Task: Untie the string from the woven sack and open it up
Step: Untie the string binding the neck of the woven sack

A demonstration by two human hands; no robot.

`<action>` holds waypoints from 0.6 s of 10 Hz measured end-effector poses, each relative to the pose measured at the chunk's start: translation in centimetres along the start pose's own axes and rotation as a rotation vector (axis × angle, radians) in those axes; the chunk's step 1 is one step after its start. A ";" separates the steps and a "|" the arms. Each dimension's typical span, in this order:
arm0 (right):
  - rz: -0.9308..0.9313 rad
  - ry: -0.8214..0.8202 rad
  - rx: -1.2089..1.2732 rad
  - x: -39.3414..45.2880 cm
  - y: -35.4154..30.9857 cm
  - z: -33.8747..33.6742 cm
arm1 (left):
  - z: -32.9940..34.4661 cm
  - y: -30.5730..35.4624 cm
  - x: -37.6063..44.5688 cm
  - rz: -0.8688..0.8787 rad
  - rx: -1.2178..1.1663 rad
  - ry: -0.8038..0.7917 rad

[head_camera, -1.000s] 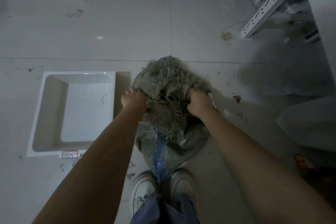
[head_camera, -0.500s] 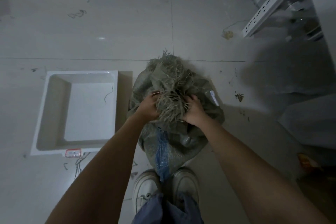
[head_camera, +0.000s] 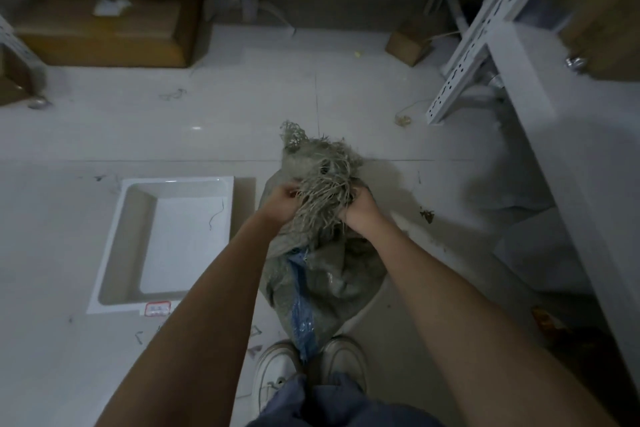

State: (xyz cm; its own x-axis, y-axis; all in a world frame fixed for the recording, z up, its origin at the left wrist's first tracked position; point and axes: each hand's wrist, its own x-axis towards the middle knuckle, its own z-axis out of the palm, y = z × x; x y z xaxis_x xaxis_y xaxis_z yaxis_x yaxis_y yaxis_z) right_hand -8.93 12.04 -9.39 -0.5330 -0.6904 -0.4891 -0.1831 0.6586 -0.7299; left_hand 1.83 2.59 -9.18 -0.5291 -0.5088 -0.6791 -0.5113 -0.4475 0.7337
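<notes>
Nearest us stood two white sneakers (head_camera: 277, 378). Just beyond them the grey-green woven plastic sack with a blue stripe (head_camera: 322, 274) stood upright on the pale tiled floor (head_camera: 242, 114), its frayed mouth pointing up and away. Our left hand (head_camera: 282, 201) and right hand (head_camera: 362, 215) were clenched on its fringe, closer together than a second before. Left lay a white rectangular tray (head_camera: 166, 239), its red label unreadable. Farther, a brown cardboard box (head_camera: 104, 31).
</notes>
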 end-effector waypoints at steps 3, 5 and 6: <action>0.020 0.160 0.370 -7.3 -7.5 -4.0 | 0.6 5.6 -8.2 0.260 -0.012 0.057; 0.133 0.239 0.702 -9.7 -10.4 -5.2 | 1.8 7.7 -12.1 0.149 -0.345 0.174; 0.180 0.236 0.798 -10.1 -10.2 -5.5 | 2.8 6.8 -13.8 0.099 -0.486 0.212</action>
State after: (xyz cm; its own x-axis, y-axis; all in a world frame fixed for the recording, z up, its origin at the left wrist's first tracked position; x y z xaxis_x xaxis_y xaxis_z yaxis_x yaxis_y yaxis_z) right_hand -6.18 13.93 5.63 -0.6725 -0.4566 -0.5825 0.5108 0.2832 -0.8117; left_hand 3.79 8.63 5.09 -0.3845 -0.6809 -0.6234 -0.0666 -0.6531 0.7544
